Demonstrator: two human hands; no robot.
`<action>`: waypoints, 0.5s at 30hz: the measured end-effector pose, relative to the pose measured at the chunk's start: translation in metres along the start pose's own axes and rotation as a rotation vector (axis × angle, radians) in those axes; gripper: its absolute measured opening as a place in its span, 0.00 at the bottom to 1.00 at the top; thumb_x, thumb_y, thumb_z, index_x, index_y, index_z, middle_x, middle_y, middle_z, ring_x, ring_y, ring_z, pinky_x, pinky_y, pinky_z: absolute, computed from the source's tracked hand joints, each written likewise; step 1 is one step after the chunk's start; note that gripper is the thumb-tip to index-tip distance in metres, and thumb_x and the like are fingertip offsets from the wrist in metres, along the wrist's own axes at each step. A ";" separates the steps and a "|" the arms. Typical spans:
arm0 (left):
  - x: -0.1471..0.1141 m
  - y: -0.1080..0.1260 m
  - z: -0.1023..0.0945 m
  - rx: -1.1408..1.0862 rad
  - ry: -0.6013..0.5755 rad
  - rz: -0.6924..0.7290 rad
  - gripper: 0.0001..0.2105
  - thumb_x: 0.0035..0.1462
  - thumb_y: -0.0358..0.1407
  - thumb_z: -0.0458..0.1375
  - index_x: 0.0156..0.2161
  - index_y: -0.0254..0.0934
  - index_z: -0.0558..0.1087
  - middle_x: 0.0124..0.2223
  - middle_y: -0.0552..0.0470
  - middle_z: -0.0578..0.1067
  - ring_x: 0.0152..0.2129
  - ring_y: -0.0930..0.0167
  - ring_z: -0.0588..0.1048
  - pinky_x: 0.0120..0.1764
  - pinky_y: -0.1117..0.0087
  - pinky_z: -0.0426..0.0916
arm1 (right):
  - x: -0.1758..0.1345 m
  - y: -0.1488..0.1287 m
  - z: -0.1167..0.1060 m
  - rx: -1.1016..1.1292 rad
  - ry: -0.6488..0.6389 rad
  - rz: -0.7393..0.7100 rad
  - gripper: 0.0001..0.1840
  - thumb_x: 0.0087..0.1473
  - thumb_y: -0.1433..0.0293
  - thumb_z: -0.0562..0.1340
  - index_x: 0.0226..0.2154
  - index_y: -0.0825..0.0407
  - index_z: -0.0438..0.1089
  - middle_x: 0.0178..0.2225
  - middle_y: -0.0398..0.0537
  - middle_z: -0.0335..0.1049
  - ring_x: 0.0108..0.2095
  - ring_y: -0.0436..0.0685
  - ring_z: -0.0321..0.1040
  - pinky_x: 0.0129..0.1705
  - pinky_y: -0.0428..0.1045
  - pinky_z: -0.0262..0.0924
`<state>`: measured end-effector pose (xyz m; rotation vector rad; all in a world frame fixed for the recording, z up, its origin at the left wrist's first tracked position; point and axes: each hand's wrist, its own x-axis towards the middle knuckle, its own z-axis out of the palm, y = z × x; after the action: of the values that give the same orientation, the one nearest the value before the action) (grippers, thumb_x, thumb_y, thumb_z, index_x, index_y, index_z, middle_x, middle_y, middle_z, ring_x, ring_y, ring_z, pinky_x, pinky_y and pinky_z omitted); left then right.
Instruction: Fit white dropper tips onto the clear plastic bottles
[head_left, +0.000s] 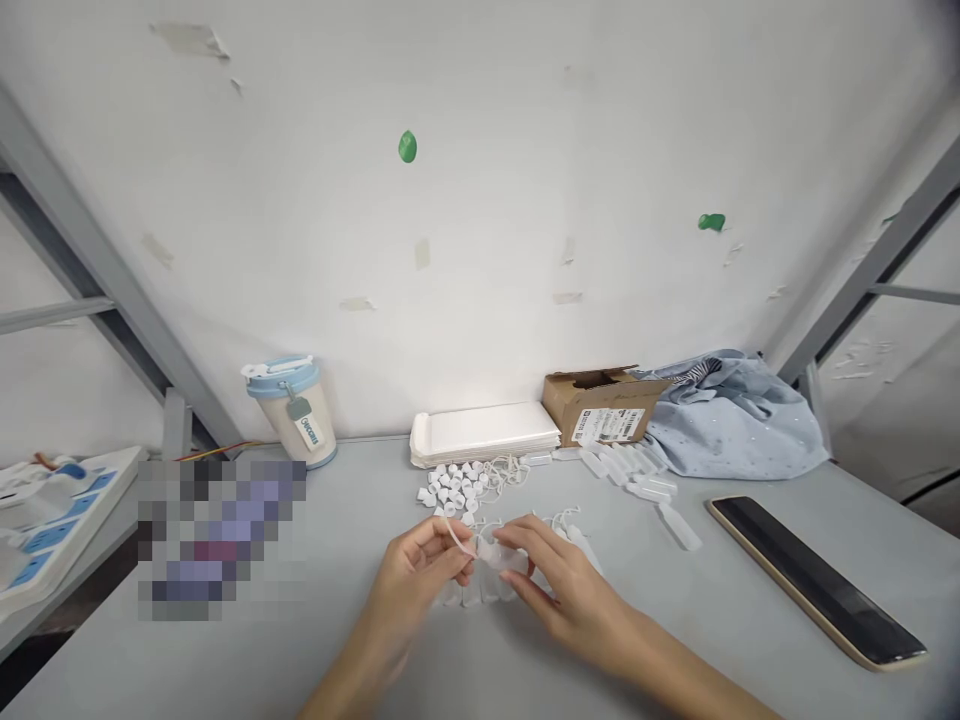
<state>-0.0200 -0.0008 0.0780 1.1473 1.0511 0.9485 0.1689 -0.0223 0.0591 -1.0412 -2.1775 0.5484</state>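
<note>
Low over the middle of the desk, my right hand (pixel 577 590) pinches a small translucent plastic bottle (pixel 504 557) between thumb and fingers. My left hand (pixel 412 575) is closed on a thin white cord (pixel 459 540) at the bottle's narrow end. Whether the cord is joined to the bottle I cannot tell. Under and behind my hands lie several similar bottles (pixel 471 597), some with cords, partly hidden. Just beyond are a heap of white caps (pixel 454 488) and a tangle of white cords (pixel 508 475). More loose translucent bottles (pixel 626 460) are spread behind my right hand.
Along the wall stand a cup with a blue lid (pixel 300 420), a stack of flat white boxes (pixel 484 430), an open cardboard box (pixel 600 405) and a bunched blue cloth (pixel 739 420). A phone (pixel 814 580) lies right; a power strip (pixel 67 525) and a blurred-out item are left.
</note>
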 end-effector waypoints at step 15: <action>0.000 -0.006 0.004 0.111 -0.037 0.048 0.11 0.49 0.42 0.59 0.33 0.36 0.75 0.28 0.53 0.73 0.25 0.71 0.69 0.32 0.72 0.67 | -0.002 0.001 0.004 0.013 0.074 -0.032 0.20 0.58 0.76 0.52 0.53 0.49 0.53 0.44 0.52 0.62 0.41 0.54 0.65 0.41 0.49 0.65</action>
<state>-0.0158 -0.0030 0.0728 1.2817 1.0607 0.9118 0.1675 -0.0236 0.0544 -1.0028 -2.1199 0.5012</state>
